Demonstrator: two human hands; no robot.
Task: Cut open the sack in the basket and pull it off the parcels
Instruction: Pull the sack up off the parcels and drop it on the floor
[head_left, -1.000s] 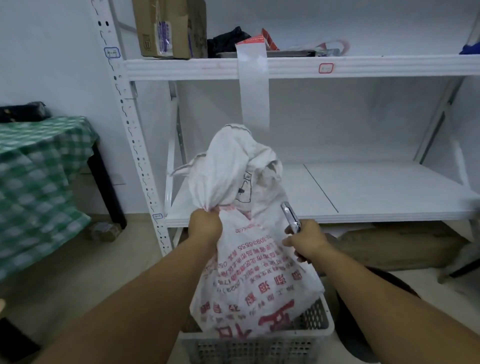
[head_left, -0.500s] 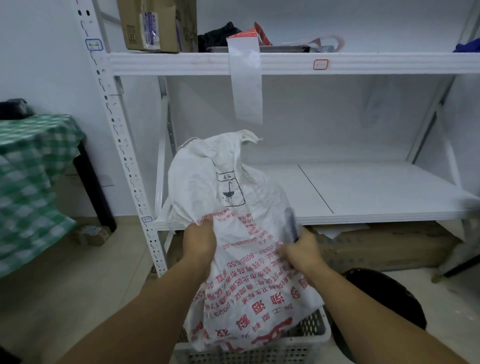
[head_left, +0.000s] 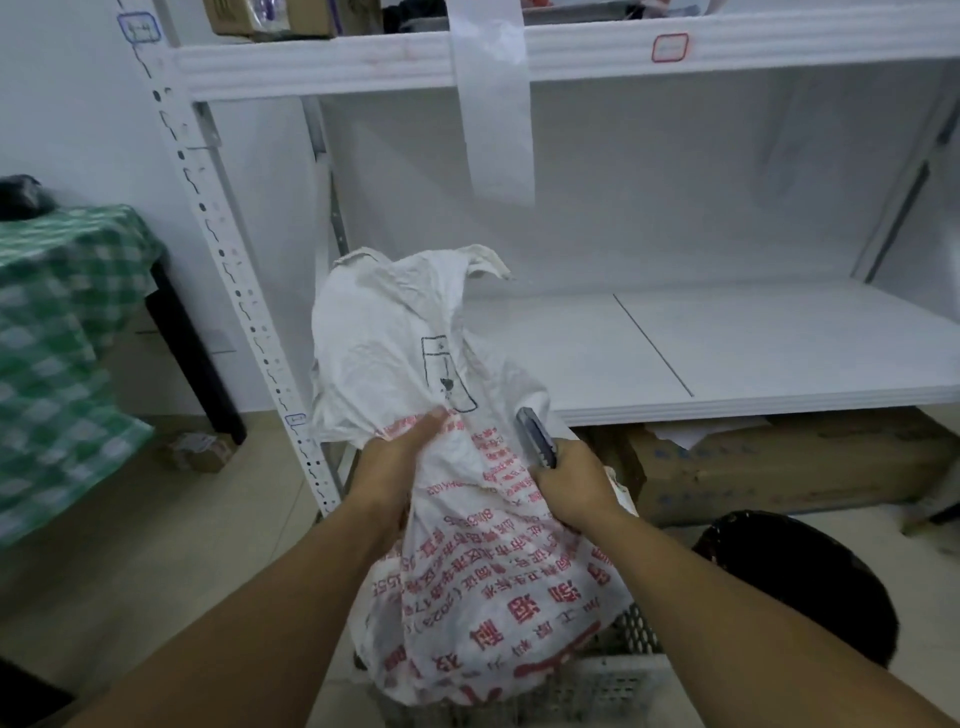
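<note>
A person stands over a white woven sack (head_left: 467, 519) whose lower end sits in a pale plastic mesh basket (head_left: 613, 680) on the floor, in front of a white metal shelf rack (head_left: 727, 353). The hands are apart, one on each side of the sack's neck. The left hand (head_left: 400, 457) grips a bunch of the fabric, the loose top of the sack rising crumpled above it. The right hand (head_left: 571, 488) is curled round a grey cutter (head_left: 537, 439), which points upward right against the sack's right side.

The sack carries rows of red Chinese characters and digits, upside down to the camera; a bracketed "2023" can be made out, the rest is too blurred to read. Higher up is a black outlined box with a small symbol inside.

On the rack, a blue-bordered label (head_left: 139, 27) sits on the upright and a red-bordered label (head_left: 670, 47) on the upper shelf edge; their writing is too small to read. A white strip (head_left: 493, 104) hangs down from that edge.

A long cardboard box (head_left: 779, 467) lies under the lower shelf, a round black bin (head_left: 800, 587) stands to the right of the basket, and a tabletop under a green checked cloth (head_left: 57, 338) is at left.
</note>
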